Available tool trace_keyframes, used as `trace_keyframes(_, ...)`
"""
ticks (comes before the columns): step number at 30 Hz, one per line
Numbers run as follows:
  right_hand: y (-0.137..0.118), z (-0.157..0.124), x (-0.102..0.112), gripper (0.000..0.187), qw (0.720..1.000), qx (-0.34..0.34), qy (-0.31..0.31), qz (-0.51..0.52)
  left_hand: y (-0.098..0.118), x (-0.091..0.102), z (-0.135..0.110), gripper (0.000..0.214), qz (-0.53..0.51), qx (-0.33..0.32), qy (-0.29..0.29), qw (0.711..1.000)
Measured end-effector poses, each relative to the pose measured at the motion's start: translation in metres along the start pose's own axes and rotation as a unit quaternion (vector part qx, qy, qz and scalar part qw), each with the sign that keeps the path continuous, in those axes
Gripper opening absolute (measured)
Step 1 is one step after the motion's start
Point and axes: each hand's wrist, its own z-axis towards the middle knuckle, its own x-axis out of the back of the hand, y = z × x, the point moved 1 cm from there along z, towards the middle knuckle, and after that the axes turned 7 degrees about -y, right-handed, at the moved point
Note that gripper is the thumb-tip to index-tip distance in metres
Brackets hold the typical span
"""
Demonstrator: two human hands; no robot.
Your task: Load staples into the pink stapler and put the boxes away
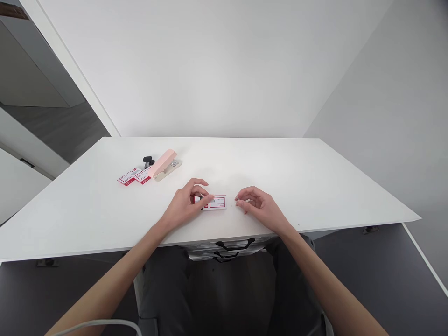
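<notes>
My left hand is closed on a small white-and-red staple box, its thumb across the left part of the label. The box lies flat near the front edge of the table, and a dark patch shows at its left end under the fingers. Just right of the box is my right hand, apart from it, with the fingers curled and the thumb tip close to the index finger. Anything pinched there is too small to make out.
Back left on the white table stands a pink stapler with a cream base. Two flat red-and-white packs lie beside it, near a small black object. Drawers with black handles sit below the front edge. A white wall rises behind.
</notes>
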Motion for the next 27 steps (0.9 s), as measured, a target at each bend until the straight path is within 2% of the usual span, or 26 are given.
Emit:
trace_keyframes(6, -0.0030, -0.0011, -0.0008, 0.028, 1.000, 0.013, -0.017, 0.004, 0.0070, 0.0013, -0.0050, 0.056, 0.000, -0.014, -0.058, 0.998)
trace_keyframes(14, -0.0063, -0.0036, -0.0024, 0.023, 0.995, 0.033, -0.087, -0.020, 0.0068, 0.0014, -0.0051, 0.059, -0.015, -0.018, -0.056, 0.998)
trace_keyframes(19, -0.0071, -0.0038, -0.0028, 0.024, 0.989, 0.018, -0.135, -0.058, 0.0056, 0.0021, -0.0047, 0.059, -0.026, -0.015, -0.037, 0.999)
trace_keyframes(22, -0.0074, -0.0038, -0.0024, 0.024, 0.989, 0.019, -0.135, -0.058, 0.0043, 0.0022, -0.0049, 0.059, -0.033, -0.015, -0.038, 0.999)
trace_keyframes(27, -0.0072, -0.0041, -0.0011, 0.024, 0.994, 0.037, -0.101, -0.020, 0.0046, 0.0017, -0.0063, 0.057, -0.036, -0.025, -0.067, 0.997)
